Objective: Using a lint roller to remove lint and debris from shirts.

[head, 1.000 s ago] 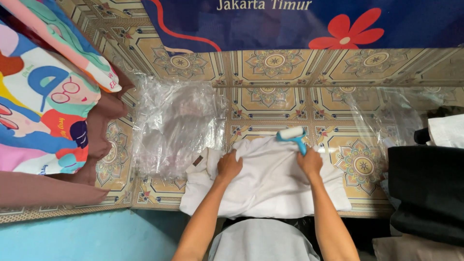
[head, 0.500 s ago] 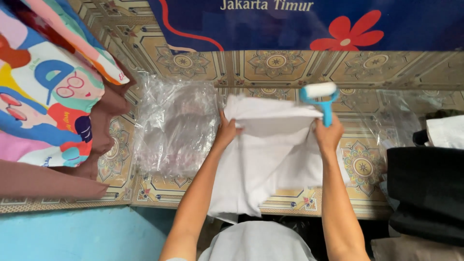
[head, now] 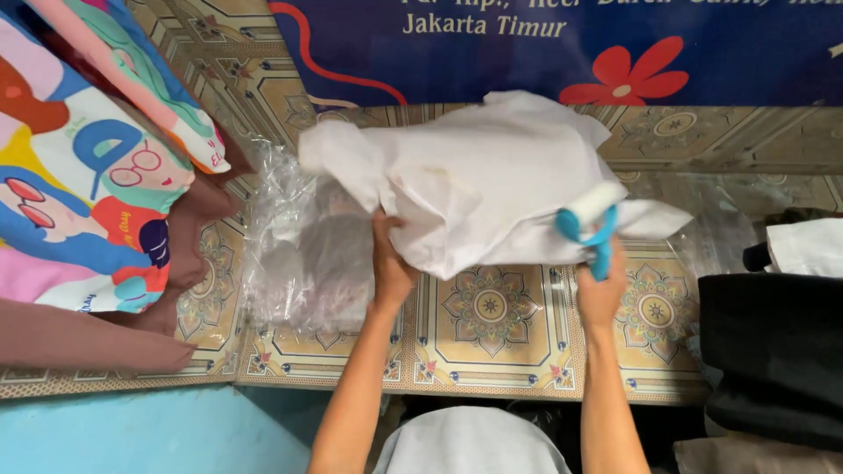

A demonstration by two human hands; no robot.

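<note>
Left hand: our left hand grips the lower edge of the white garment, fingers closed on the cloth.
Right hand: our right hand clasps a blue-handled lint roller against the same cloth.
Garment: we hold it lifted above the patterned floor, toward twelve o'clock.
Nine o'clock: clear plastic bags, then colourful printed fabric.
Three o'clock: folded black cloth.

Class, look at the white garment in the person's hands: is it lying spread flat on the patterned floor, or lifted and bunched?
Lifted and bunched: the white garment hangs crumpled above the floor tiles, gripped underneath.
</note>
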